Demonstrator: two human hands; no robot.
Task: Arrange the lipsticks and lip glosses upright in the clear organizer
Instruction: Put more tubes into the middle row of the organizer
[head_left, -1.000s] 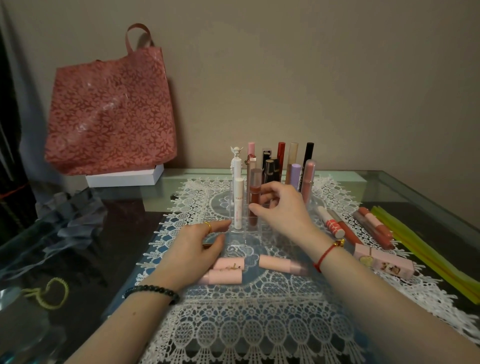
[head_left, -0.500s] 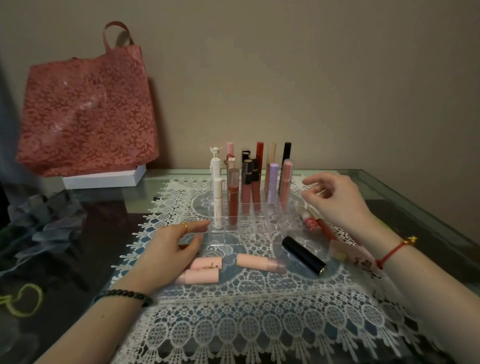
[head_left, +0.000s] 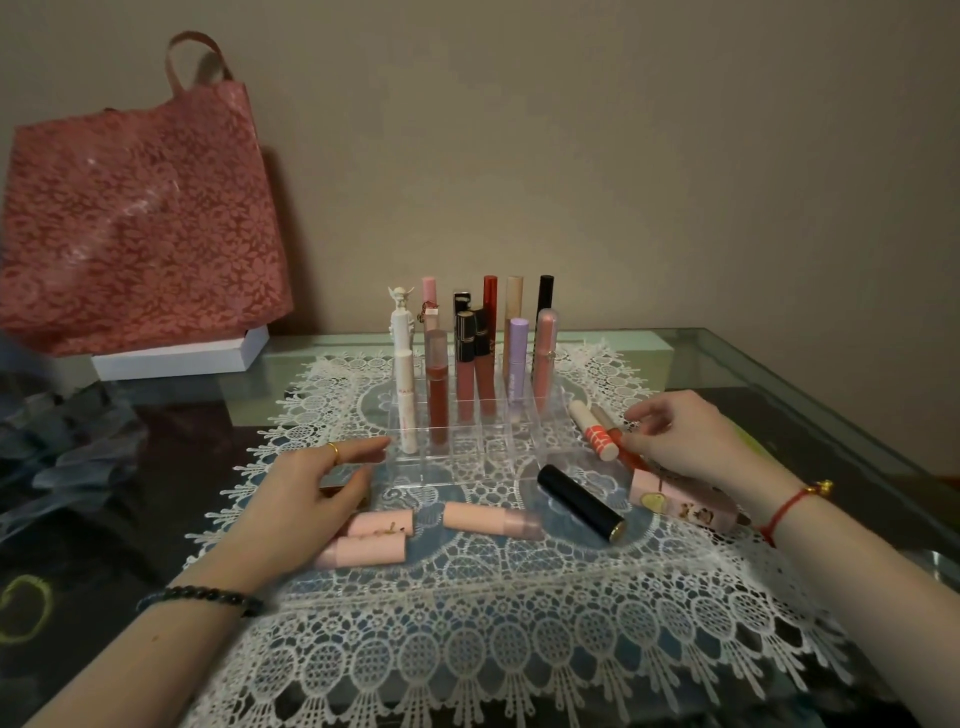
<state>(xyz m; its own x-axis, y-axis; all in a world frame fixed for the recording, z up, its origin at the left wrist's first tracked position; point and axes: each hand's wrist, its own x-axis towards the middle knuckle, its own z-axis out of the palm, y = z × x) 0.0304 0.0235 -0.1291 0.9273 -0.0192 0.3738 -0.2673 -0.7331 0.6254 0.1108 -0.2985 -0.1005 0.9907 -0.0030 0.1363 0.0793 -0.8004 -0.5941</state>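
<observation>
Movement over the last half second is all on the right. The right hand (head_left: 685, 441), raised then with spread fingers, is now lower, its curled fingertips (head_left: 635, 415) down at the tubes lying just right of the clear acrylic grid organizer (head_left: 467, 460). The thumb meets a slim orange-red gloss tube (head_left: 631, 458) beside a white tube with a red-orange band (head_left: 595, 431); I cannot tell whether anything is actually pinched. The left hand (head_left: 311, 493) has hardly shifted: relaxed and wide, holding nothing, with its index finger reaching to the organizer's front left corner.

The organizer sits mid-table on a white lace mat (head_left: 467, 634). Its back rows are filled and its front compartments bare. Upright in it are a white tube with a winged figure cap (head_left: 401, 332), a plain white tube (head_left: 407, 400), a red-brown gloss with a frosted cap (head_left: 437, 400), a lilac-capped tube (head_left: 518, 358) and a pink tube (head_left: 545, 353), with darker tubes behind.

Lying flat in front of it are three pale pink lipsticks (head_left: 488, 517) and a glossy black lipstick with a gold end (head_left: 579, 501). A pink printed tube (head_left: 680, 499) lies under the right wrist.
</observation>
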